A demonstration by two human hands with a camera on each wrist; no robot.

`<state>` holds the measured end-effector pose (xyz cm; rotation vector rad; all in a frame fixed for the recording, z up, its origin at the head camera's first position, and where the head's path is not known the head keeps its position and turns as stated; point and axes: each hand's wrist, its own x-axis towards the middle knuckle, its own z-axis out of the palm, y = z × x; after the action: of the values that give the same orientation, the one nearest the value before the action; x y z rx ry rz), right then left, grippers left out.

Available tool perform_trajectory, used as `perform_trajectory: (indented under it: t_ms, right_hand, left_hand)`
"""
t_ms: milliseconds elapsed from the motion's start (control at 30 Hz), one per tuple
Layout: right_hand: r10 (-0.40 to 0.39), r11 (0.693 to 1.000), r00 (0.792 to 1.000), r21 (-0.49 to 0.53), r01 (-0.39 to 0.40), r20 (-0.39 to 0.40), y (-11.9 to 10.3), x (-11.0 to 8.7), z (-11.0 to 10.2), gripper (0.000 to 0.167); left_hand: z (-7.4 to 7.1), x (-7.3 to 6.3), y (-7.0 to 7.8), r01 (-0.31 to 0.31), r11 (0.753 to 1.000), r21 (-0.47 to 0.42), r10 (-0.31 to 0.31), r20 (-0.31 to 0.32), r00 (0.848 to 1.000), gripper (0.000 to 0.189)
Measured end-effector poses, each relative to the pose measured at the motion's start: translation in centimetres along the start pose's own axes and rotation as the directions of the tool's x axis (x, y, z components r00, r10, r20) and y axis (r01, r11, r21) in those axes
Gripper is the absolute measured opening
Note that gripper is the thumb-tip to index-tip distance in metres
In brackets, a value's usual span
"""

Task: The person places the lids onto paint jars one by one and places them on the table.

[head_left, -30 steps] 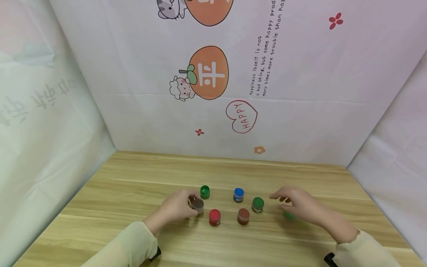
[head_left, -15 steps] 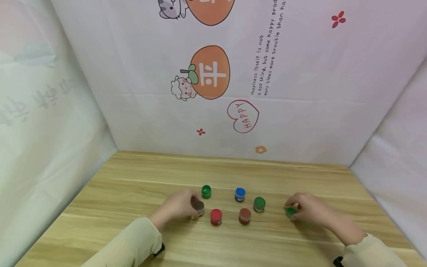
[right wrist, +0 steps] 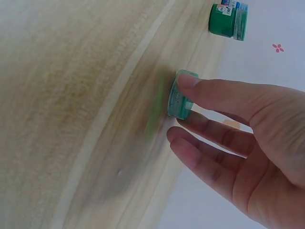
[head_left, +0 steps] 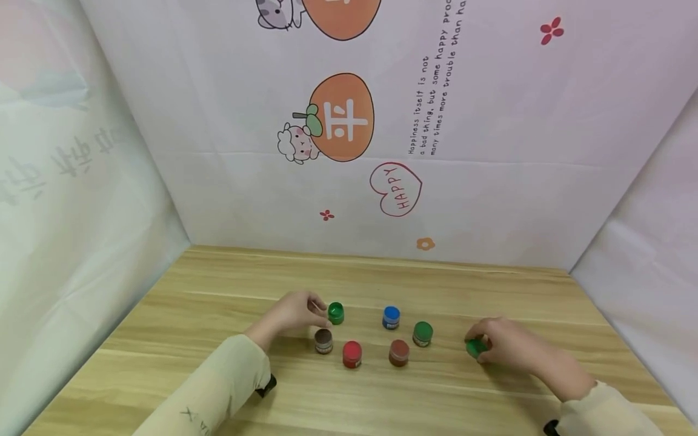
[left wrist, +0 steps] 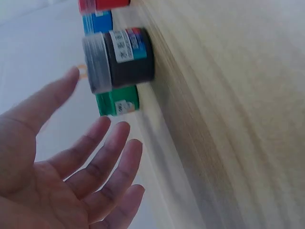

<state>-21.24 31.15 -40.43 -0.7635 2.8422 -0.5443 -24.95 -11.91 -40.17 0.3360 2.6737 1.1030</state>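
In the head view my left hand (head_left: 297, 310) reaches beside a green paint jar (head_left: 335, 313), whose top looks lidless. Its thumb and fingers are spread apart, and the left wrist view shows nothing between them. A dark brown jar (left wrist: 128, 57) stands upright close by, with a label and a clear lid. On the right, my right hand (head_left: 504, 344) pinches a green translucent jar lid (right wrist: 181, 95) between thumb and fingers. The lid is tilted on edge, at or just above the table; whether it touches the wood is hard to tell.
Between the hands stand a red jar (head_left: 352, 354), a reddish-brown jar (head_left: 399, 352), a blue jar (head_left: 391, 317) and a second green jar (head_left: 422, 333). The wooden table (head_left: 229, 278) is enclosed by white printed sheets (head_left: 491, 200) at the back and sides.
My left hand has let go of the dark brown jar and moved away to the green jar behind it. My right hand has moved down and taken hold of the green lid.
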Motion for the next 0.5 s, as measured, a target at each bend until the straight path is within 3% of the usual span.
perform_trajectory:
  t_ms: [167,500]
  right_hand:
    - [-0.005,1.0,1.0,0.007,0.005,0.004,-0.1,-0.1,-0.1,0.034]
    - [-0.032,0.999,0.999,-0.007,0.032,-0.022,-0.5,0.1,-0.5,0.034]
  left_hand:
    - [0.0,1.3,0.0,0.011,1.0,-0.019,-0.011,0.001,1.0,0.034]
    - [0.9,2.7,0.6,-0.023,1.0,0.017,0.022,0.058,0.998,0.035]
